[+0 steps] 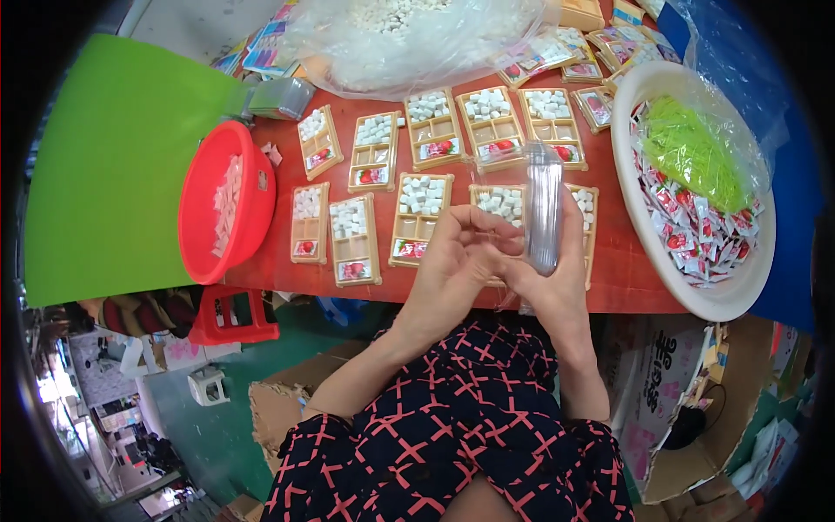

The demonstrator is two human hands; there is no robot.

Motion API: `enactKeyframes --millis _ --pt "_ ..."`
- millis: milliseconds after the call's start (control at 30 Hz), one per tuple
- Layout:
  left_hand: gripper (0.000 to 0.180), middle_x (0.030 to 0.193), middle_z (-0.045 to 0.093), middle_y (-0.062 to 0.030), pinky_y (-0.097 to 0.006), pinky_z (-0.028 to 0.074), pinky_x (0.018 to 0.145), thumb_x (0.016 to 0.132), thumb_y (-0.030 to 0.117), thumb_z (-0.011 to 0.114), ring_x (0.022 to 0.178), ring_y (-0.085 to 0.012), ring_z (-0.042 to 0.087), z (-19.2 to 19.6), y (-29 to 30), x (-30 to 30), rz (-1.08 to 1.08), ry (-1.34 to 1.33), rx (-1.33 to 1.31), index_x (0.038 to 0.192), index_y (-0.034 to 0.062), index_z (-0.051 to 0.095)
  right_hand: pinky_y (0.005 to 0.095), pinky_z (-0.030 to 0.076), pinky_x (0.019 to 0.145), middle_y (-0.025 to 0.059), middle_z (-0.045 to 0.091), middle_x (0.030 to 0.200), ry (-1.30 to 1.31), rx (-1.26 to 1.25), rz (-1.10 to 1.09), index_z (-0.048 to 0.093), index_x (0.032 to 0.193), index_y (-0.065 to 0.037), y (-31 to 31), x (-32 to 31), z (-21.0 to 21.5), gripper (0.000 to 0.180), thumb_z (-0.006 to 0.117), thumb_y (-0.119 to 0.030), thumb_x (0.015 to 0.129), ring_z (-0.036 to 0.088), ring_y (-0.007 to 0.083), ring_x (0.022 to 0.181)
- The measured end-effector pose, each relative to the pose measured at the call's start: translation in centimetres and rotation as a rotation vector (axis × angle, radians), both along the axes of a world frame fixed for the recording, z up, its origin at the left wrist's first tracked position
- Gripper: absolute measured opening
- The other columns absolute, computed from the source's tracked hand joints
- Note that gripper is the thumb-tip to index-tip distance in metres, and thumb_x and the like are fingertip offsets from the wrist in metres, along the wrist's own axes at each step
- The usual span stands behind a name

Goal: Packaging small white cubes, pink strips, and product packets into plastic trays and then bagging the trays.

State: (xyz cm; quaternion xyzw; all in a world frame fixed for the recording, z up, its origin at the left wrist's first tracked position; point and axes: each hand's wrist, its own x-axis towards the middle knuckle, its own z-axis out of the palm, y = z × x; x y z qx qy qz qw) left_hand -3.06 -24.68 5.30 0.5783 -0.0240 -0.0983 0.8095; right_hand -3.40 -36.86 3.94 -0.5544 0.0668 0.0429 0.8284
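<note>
Right hand [557, 278] grip clamped on clear lid stack [544, 209], upright at near table [609, 278] edge | left hand [452, 265] fingers pinching stack's side | filled trays [422, 217] crowd ahead | white bowl [644, 217] close right, red basin [204, 217] well left

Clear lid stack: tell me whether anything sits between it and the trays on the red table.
Nothing visible does. The right hand holds the clear lid stack upright directly above the nearest trays, and the left hand touches it from the side.

trays [423, 207] mid-table, basin [224, 202] left, bowl [696, 187] right
</note>
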Motion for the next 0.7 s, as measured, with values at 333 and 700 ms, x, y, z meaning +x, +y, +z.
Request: enactKeyframes --millis 333,700 --pt "0.025 0.08 0.051 -0.0009 -0.018 0.042 0.061 0.085 0.003 0.049 0.067 -0.006 0.05 -5.3 10.9 2.4 0.046 0.271 0.059 0.11 0.0004 0.046 0.0293 0.044 0.079 0.0097 0.045 0.112 0.157 -0.051 -0.172 0.03 0.13 -0.002 0.6 -2.4 -2.3 0.076 0.067 -0.009 0.063 0.047 0.0178 0.099" --pt "0.035 0.078 0.048 -0.0077 -0.03 0.042 0.067 0.086 0.007 0.047 0.073 -0.0185 0.049 -9.6 11.4 4.7 0.188 0.054 0.708 0.116 -0.0081 0.039 0.032 0.043 0.085 0.0159 0.049 0.117 0.23 -0.163 -0.102 0.03 0.13 0.002 1.0 -1.1 -2.3 0.077 0.064 -0.019 0.064 0.051 0.0218 0.103"
